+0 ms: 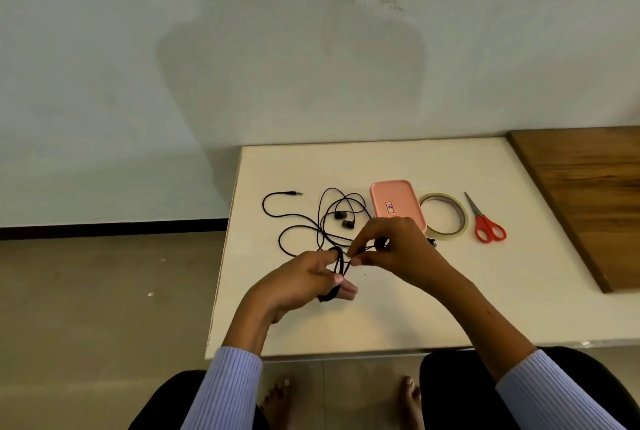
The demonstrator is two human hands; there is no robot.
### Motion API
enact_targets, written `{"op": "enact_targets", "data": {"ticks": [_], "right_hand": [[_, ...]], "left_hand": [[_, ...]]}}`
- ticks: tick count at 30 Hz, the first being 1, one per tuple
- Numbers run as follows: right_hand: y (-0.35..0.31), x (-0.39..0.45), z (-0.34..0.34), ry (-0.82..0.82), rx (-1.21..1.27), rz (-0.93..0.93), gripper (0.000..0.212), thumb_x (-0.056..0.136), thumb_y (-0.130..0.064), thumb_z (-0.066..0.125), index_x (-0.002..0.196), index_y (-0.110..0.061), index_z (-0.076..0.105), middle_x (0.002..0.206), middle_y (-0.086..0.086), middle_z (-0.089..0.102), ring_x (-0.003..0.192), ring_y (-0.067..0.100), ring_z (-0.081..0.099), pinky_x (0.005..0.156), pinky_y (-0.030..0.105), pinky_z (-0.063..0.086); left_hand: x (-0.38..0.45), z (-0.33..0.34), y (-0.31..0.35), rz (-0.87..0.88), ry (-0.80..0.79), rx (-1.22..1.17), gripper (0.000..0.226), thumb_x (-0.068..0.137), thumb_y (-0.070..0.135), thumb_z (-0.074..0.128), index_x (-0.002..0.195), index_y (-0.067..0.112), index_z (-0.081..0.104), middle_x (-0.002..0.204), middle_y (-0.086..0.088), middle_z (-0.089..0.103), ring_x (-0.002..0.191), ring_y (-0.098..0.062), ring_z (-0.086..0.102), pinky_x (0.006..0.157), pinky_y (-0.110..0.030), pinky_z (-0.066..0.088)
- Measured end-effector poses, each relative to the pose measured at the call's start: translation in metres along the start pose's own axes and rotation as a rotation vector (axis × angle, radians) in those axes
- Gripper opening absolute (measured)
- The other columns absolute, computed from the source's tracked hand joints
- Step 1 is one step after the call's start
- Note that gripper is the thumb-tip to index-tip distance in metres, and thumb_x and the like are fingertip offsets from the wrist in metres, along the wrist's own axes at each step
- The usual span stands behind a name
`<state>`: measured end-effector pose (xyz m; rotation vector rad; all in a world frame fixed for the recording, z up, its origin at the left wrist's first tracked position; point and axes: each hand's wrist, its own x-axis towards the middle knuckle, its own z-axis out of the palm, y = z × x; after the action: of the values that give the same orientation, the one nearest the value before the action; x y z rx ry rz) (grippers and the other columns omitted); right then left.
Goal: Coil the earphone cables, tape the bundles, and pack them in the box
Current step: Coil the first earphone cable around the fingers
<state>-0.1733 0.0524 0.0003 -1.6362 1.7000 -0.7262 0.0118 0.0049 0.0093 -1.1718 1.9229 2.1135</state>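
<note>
Task is early: 1st cable being coiled, nothing taped or packed yet. Left hand [304, 277] holds a black coil [337, 273] wound round its fingers, above the tabletop [398, 311] near the front-left area; right hand [391, 246] pinches the same cable's free strand w/ thumb & forefinger, feeding the next loop. A 2nd pair of earphones [332, 218] lies loose & uncoiled toward the back-left, plug [294, 193] pointing at the back edge. Pink box [396, 204] is shut, beside the tape roll [443, 218] & red scissors [485, 221], all untouched toward the back-right. Left to do: finish coil, tape, repeat, pack. Hard to tell: no. of loops; a small dark thing under the right hand, prob. an earbud, partly hidden.
</note>
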Motion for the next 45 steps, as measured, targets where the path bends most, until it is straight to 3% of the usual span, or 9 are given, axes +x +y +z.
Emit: {"op": "enact_targets", "data": {"ticks": [9,15,19,23,28,35,38,41,45], "right_hand": [[0.0,0.001,-0.01,0.098,0.167,-0.013,0.012,0.078,-0.014,0.073,0.085,-0.023,0.076,0.084,-0.011,0.069,0.08,0.013,0.061,0.066,0.022,0.045],[-0.008,0.001,-0.002,0.114,0.361,0.073,0.011,0.086,-0.014,0.065,0.091,-0.017,0.075,0.086,-0.005,0.073,0.077,0.012,0.063,0.065,0.025,0.047],[-0.017,-0.002,0.016,0.042,0.556,0.183,0.019,0.093,-0.007,0.053,0.086,-0.009,0.07,0.067,0.013,0.062,0.062,0.015,0.051,0.056,0.024,0.04],[-0.022,-0.002,0.03,0.039,0.524,0.323,0.034,0.087,0.007,0.036,0.085,-0.008,0.067,0.059,0.001,0.053,0.05,0.009,0.042,0.047,0.019,0.032],[-0.028,-0.003,0.03,-0.038,0.511,0.285,0.029,0.096,-0.005,0.046,0.075,-0.01,0.065,0.054,-0.012,0.063,0.045,0.003,0.041,0.046,0.015,0.033],[-0.021,0.0,0.039,-0.075,0.079,0.153,0.03,0.097,-0.017,0.048,0.078,-0.009,0.07,0.059,-0.011,0.059,0.044,0.005,0.044,0.052,0.012,0.035],[-0.017,-0.002,0.043,-0.121,-0.106,0.095,0.023,0.096,-0.02,0.05,0.091,-0.011,0.071,0.071,-0.007,0.069,0.054,-0.001,0.05,0.064,0.019,0.044],[-0.012,-0.003,0.038,-0.154,-0.251,0.041,0.019,0.092,-0.025,0.057,0.093,-0.017,0.074,0.08,-0.005,0.073,0.065,0.004,0.057,0.07,0.026,0.05],[-0.005,-0.002,0.016,-0.112,-0.187,-0.035,0.011,0.079,-0.023,0.072,0.09,-0.023,0.076,0.082,-0.012,0.068,0.059,-0.001,0.052,0.058,0.011,0.037]], "left_hand": [[-0.014,-0.009,0.005,0.034,-0.217,-0.194,0.043,0.098,0.008,0.043,0.14,0.017,0.038,0.114,-0.018,0.068,0.107,-0.026,0.066,0.099,-0.026,0.046],[-0.019,-0.014,0.009,0.211,-0.354,-0.361,0.045,0.098,0.006,0.041,0.141,0.016,0.038,0.121,-0.025,0.062,0.113,-0.034,0.061,0.094,-0.027,0.046],[-0.014,-0.01,0.01,0.305,-0.227,-0.594,0.042,0.093,0.005,0.043,0.135,0.014,0.045,0.118,-0.028,0.062,0.111,-0.034,0.062,0.094,-0.03,0.049],[-0.003,-0.004,0.013,0.289,-0.023,-0.733,0.03,0.096,0.002,0.038,0.122,0.01,0.05,0.113,-0.025,0.066,0.106,-0.029,0.066,0.091,-0.029,0.053],[0.004,-0.006,0.013,0.317,0.187,-0.826,0.027,0.098,0.001,0.037,0.123,0.005,0.044,0.111,-0.024,0.067,0.108,-0.029,0.065,0.092,-0.029,0.052],[0.014,-0.002,0.004,0.267,0.412,-0.554,0.049,0.101,0.006,0.035,0.148,0.008,0.021,0.11,-0.011,0.071,0.106,-0.016,0.066,0.104,-0.036,0.043],[0.014,0.003,0.004,0.235,0.469,-0.243,0.034,0.101,0.012,0.037,0.132,0.023,0.042,0.109,0.003,0.071,0.11,-0.01,0.063,0.1,-0.024,0.043],[0.014,0.006,0.002,0.19,0.436,0.059,0.012,0.1,0.012,0.039,0.102,0.02,0.048,0.105,0.001,0.069,0.103,-0.011,0.063,0.079,-0.012,0.045],[0.012,0.006,-0.004,0.082,0.295,0.248,0.019,0.1,0.015,0.042,0.118,0.015,0.048,0.092,0.0,0.069,0.098,-0.017,0.062,0.078,-0.025,0.045]]}}
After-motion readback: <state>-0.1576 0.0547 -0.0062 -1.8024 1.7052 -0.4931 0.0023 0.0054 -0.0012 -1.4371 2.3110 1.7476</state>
